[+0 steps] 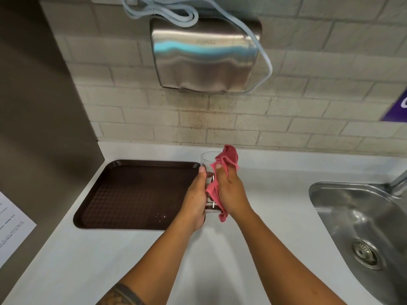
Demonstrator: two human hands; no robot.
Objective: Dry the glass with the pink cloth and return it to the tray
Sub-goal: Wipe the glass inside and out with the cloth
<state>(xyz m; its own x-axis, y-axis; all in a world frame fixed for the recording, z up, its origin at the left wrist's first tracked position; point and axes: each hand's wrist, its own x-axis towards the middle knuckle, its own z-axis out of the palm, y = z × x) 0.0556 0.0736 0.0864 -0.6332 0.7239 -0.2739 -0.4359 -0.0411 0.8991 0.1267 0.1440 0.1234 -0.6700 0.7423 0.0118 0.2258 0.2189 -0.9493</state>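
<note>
A clear drinking glass (pixel 207 162) is held upright above the white counter, just right of the brown tray (pixel 132 194). My left hand (pixel 196 199) grips its left side from behind. My right hand (pixel 231 192) presses the pink cloth (pixel 228 158) against the glass's right side; the cloth bunches above the fingers and hangs below the palm. The lower part of the glass is mostly hidden between both hands. The tray holds nothing but a few water drops near its front right corner.
A steel sink (pixel 361 219) with a drain lies to the right, its tap at the far right edge. A metal hand dryer (pixel 204 56) with a pale cable hangs on the tiled wall. A paper sheet (pixel 11 225) is stuck to the grey panel at left.
</note>
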